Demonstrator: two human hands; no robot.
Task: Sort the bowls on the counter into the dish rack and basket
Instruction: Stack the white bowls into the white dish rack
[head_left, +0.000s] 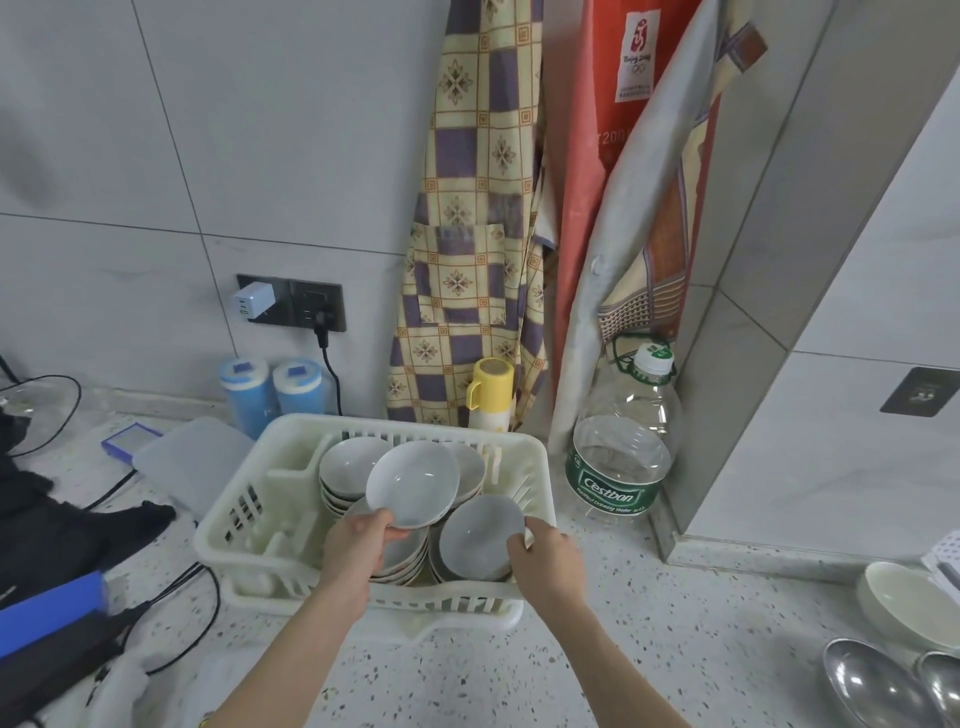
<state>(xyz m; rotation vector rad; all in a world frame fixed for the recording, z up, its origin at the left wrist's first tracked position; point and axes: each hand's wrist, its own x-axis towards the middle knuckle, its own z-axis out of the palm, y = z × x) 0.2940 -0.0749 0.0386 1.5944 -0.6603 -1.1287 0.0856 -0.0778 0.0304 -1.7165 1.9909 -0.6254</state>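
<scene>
Speckled terrazzo counter (649, 649); white slatted plastic dish rack (249, 525) mostly stacked. Our left hand (358, 545) pinches a white ceramic bowl (413, 483) above it, right hand (545, 558) grips a grey bowl (480, 538) inside. Cream bowl (909, 597) remains right.

White bowl (413, 483) tilted above stacked bowls (400, 553), cream dish rack (260, 525)

You have one white dish rack (249, 493) on the desk (597, 649), holding four stacks of bowls; the bowls within each stack can't be counted. You hold two bowls, one per hand. Behind stand two blue canisters (270, 389), one yellow cup (491, 389) and one water bottle (623, 447). At right: one pale dish (904, 597), two metal bowls (872, 686).
</scene>
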